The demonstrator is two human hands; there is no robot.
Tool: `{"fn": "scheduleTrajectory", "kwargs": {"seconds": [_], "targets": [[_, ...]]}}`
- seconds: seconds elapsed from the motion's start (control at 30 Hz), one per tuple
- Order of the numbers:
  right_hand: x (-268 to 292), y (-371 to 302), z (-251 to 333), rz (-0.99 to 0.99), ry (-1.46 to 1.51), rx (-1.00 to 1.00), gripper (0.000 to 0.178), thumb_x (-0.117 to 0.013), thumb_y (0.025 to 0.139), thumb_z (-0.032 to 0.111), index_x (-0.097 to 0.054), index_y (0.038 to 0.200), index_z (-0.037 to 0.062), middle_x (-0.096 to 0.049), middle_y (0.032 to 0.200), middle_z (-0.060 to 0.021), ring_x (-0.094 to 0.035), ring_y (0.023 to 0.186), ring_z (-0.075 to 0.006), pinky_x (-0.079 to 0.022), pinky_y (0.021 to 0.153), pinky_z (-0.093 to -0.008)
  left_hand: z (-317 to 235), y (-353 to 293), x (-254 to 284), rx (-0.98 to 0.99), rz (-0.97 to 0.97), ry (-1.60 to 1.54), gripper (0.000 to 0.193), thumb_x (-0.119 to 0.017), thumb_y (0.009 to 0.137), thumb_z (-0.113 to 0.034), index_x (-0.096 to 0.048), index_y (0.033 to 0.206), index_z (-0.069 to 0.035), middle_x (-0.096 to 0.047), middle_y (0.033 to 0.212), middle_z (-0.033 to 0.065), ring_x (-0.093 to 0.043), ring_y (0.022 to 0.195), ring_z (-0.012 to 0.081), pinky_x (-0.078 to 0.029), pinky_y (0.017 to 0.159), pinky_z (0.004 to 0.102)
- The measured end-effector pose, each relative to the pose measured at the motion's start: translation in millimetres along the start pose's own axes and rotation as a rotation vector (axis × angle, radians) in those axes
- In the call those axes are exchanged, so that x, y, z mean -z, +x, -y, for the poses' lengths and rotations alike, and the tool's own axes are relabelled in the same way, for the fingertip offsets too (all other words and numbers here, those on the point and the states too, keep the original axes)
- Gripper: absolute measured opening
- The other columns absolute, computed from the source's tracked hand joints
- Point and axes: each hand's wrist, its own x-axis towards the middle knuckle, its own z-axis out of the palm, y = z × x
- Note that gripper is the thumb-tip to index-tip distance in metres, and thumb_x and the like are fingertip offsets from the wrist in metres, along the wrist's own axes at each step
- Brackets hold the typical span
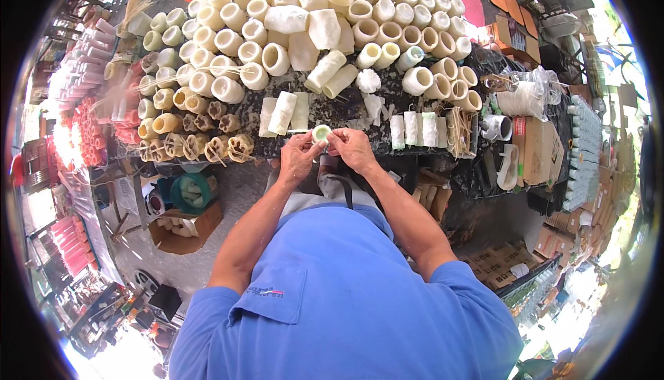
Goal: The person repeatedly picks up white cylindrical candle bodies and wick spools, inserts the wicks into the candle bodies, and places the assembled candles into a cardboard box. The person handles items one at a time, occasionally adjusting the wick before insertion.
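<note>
At the near edge of the workbench, both of my hands hold a small pale green hollow candle (321,133) with its round opening facing up. My left hand (299,156) is closed on its left side, fingers pinched near the rim. From the other side, my right hand (353,150) grips it with thumb and fingertips. A thin pale strip sticks out to the left above my left fingers. Just beyond that hand lie several white candles (282,113). To the right of my right hand stands a row of slim white candles (411,131).
Rows of hollow cream wax cylinders (274,59) cover the dark, wax-spattered workbench (346,111). Brown fluted candles (216,149) line its near left edge. A bundle of thin sticks (458,131) stands at the right. Below left are a cardboard box (200,240) and a teal tub (207,205).
</note>
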Motion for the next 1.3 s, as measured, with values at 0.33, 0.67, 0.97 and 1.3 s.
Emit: {"fn": "scheduleTrajectory", "kwargs": {"seconds": [0.33, 0.67, 0.97, 1.3], "targets": [[7.3, 0.3, -15.9, 0.137, 0.164, -0.02, 0.028, -0.068, 0.103, 0.008, -0.073, 0.128, -0.0036, -0.077, 0.106, -0.0073, -0.075, 0.09, -0.0129, -0.063, 0.078, -0.0265, 18.1, -1.9, -10.4, 0.068, 0.03, -0.446, 0.05, -0.071, 0.097, 0.004, -0.058, 0.146, 0.007, -0.059, 0.119, 0.0077, -0.069, 0.108, 0.019, -0.063, 0.099, 0.035], [-15.4, 2.9, -16.6, -0.155, -0.157, 0.011, 0.022, -0.07, 0.096, 0.017, -0.078, 0.104, -0.0026, -0.076, 0.078, -0.0075, -0.071, 0.066, -0.0111, -0.059, 0.061, -0.0279, 21.5, -4.2, -18.1, -0.021, -0.095, -0.247, 0.04, -0.069, 0.095, 0.001, -0.068, 0.135, 0.006, -0.066, 0.116, 0.0094, -0.072, 0.098, 0.017, -0.063, 0.088, 0.0312], [-18.7, -4.4, -9.7, -0.015, 0.046, -0.032, 0.027, -0.073, 0.1, 0.018, -0.073, 0.116, -0.0039, -0.076, 0.091, -0.0076, -0.071, 0.075, -0.0099, -0.06, 0.063, -0.0267, 26.9, -13.9, -23.6, 0.033, -0.188, -0.414, 0.038, -0.076, 0.099, -0.011, -0.069, 0.132, 0.007, -0.063, 0.128, 0.0101, -0.072, 0.101, 0.0156, -0.061, 0.089, 0.0266], [-1.0, 14.7, -19.9, 0.041, 0.092, -0.046, 0.02, -0.07, 0.101, 0.012, -0.074, 0.114, -0.0034, -0.076, 0.087, -0.0123, -0.073, 0.067, -0.0185, -0.061, 0.06, -0.0312, 21.6, -8.9, -28.4, -0.031, -0.297, -0.127, 0.026, -0.067, 0.1, -0.009, -0.076, 0.121, 0.004, -0.072, 0.104, 0.0124, -0.072, 0.082, 0.0168, -0.059, 0.076, 0.0302]]}}
